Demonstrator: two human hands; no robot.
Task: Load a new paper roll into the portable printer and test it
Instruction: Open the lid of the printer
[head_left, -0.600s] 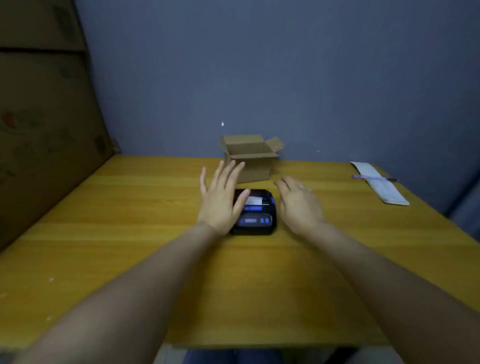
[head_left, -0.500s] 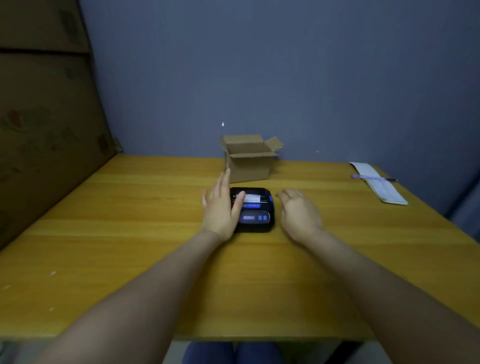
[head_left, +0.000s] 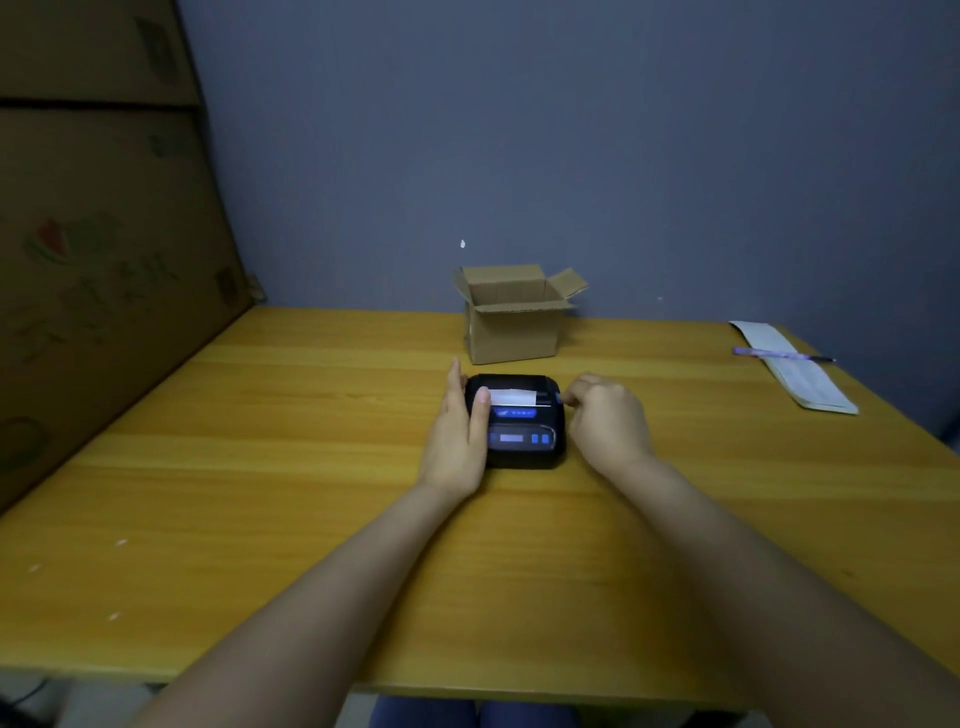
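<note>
From the head view, the printer (head_left: 519, 423) sits on the yellow surface (head_left: 260, 467), right between the two hands. The left hand (head_left: 457, 441) lies flat against the printer's left side with its fingers straight and its thumb resting on top, by the white paper (head_left: 511, 397) that sticks out. It steadies the printer but does not grip it. The right hand (head_left: 608, 421) is curled, and its fingertips touch the printer's top right corner, near a small blue part. I cannot tell if it is pinching something. That corner is closest to the right hand, so I think this hand will press or open there. An open box (head_left: 511, 322) stands just past the hands.
</note>
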